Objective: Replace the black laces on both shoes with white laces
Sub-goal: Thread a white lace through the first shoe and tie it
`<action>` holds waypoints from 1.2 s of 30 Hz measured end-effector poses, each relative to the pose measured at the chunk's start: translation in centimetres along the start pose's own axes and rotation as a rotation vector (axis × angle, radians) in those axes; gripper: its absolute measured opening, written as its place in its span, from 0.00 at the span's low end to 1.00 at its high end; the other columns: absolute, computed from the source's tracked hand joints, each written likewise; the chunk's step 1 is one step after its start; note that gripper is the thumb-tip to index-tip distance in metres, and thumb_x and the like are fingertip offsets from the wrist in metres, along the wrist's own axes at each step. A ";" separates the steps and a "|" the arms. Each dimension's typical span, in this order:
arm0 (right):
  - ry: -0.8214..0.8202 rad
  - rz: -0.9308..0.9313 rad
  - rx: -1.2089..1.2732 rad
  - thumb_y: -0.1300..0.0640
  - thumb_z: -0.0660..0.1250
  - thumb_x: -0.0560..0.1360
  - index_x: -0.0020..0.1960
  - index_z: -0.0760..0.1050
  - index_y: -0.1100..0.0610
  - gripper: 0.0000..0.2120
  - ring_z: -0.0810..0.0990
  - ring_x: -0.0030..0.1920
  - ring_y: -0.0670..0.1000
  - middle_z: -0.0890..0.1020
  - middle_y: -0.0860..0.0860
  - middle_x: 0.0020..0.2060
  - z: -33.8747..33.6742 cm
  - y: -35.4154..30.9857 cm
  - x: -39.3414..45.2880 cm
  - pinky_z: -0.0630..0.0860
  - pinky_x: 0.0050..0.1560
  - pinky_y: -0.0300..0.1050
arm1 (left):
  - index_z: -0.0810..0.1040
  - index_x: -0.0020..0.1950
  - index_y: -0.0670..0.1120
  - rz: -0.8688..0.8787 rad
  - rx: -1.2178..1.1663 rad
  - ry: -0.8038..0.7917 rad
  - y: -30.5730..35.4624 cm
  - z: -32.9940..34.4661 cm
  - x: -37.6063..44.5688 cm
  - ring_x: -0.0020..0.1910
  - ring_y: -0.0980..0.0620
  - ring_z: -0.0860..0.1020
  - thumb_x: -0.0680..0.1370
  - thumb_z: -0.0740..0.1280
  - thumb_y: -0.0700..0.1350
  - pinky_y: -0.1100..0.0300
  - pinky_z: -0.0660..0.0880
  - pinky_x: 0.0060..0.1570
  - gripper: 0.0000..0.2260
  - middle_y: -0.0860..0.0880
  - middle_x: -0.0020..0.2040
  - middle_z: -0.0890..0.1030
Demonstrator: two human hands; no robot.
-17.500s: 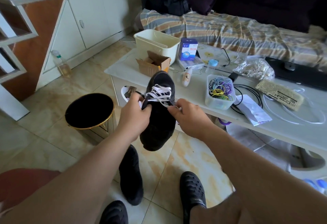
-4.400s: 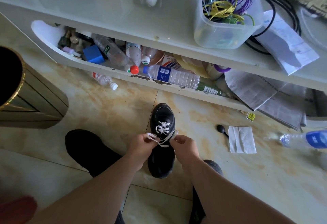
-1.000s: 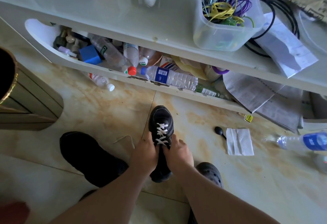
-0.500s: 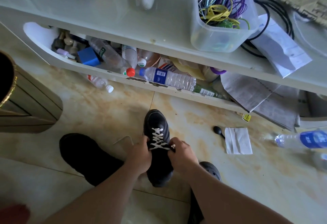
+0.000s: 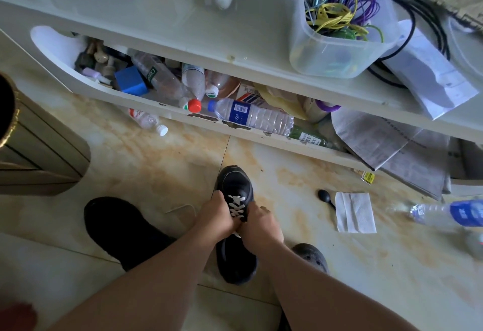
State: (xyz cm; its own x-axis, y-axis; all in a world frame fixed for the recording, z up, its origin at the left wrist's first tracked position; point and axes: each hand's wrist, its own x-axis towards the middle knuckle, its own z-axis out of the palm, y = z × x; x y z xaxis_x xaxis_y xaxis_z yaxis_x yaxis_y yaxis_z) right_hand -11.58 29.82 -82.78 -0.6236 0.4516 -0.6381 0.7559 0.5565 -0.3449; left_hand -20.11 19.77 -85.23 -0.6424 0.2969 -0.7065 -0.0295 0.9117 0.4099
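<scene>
**Desk:** What does the head camera give you?

**Operator:** I see a black shoe standing on the marbled floor tiles, toe pointing away from me toward the low white table. White laces cross its upper in neat rows. Both hands close on it at the tongue: my left hand wraps the shoe's left flank, fingers curled over the edge by the eyelets, and my right hand clamps the right flank the same way, thumb tucked in at the lacing (whether either hand also pinches a lace end, I cannot tell).

**Desk:** And the second shoe?

**Operator:** It lies left of the laced shoe, near it, dark all over; I cannot make out its laces. A thin pale strand sits on the tiles between the two shoes.

**Desk:** Anything else around the laced shoe?

**Operator:** To its right lie a folded white tissue and a small black spoon, touching or nearly so. Farther right, a water bottle with a blue label lies on its side. Beyond the toe, the table's lower shelf holds more plastic bottles and newspapers. Far left of the shoe stands a gold-rimmed bin. Behind the heel, to the right, a dark perforated clog shows.
</scene>
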 end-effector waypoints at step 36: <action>-0.171 0.030 0.400 0.59 0.69 0.75 0.43 0.74 0.48 0.07 0.73 0.36 0.50 0.78 0.51 0.44 -0.7 1.5 0.7 0.69 0.33 0.42 | 0.76 0.52 0.59 0.396 0.073 -0.046 -2.9 -2.3 -2.2 0.38 0.57 0.79 0.81 0.63 0.54 0.56 0.73 0.36 0.04 0.55 0.40 0.81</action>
State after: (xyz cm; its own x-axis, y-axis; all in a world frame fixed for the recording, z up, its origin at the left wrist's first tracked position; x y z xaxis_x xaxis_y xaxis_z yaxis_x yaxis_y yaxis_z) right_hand -11.01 31.48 -83.26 -0.5838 0.3230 -0.7449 0.8117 0.2160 -0.5426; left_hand -20.37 15.77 -83.52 -0.5585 0.6400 -0.5277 0.2691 0.7415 0.6146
